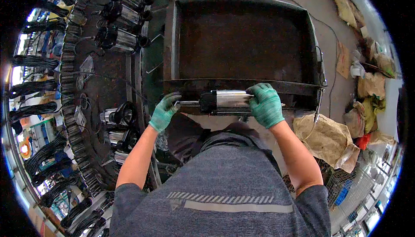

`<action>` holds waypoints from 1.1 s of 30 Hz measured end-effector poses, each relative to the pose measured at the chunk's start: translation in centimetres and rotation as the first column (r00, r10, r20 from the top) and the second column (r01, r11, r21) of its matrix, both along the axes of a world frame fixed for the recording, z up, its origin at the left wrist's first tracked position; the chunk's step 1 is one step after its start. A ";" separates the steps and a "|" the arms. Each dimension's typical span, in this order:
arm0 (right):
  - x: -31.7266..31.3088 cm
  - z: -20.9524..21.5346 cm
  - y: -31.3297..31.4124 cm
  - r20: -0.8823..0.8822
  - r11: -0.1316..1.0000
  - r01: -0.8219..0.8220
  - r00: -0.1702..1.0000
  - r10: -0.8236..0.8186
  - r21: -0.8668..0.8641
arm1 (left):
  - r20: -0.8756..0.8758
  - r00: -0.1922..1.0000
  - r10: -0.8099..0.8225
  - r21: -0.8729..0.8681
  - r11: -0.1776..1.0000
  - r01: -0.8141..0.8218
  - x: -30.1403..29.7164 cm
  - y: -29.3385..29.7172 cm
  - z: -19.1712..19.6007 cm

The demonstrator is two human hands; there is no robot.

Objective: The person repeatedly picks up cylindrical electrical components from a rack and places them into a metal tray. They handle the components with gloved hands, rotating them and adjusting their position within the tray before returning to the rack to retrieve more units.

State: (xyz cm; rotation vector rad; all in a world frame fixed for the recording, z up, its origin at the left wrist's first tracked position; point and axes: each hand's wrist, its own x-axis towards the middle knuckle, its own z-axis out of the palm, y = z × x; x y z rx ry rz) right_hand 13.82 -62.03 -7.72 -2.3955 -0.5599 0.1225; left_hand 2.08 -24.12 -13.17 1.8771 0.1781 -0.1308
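Observation:
Crosswise in front of my body lies a silver cylindrical motor (230, 99) with a black end section and a thin metal shaft on its left. My left hand (163, 113), in a green glove with dark fingertips, is closed at the free end of that shaft. My right hand (266, 106), gloved the same way, grips the motor's right end, with the fingers over its top. Both hands are at the near edge of a large dark metal tank (171, 42). What the underside of the motor rests on is hidden.
Similar silver-and-black motors (121, 38) stand in a row at the upper left, and several more (116, 117) lie beside my left forearm. Black cable bundles (34, 88) hang at the far left. A hose (320, 94) runs down the tank's right side, near a tan sack (326, 139).

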 end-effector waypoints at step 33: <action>0.2 -0.4 -1.7 -0.243 0.927 0.195 0.963 -0.118 0.321 | -0.302 0.939 0.163 0.382 0.923 -0.038 0.2 3.1 4.3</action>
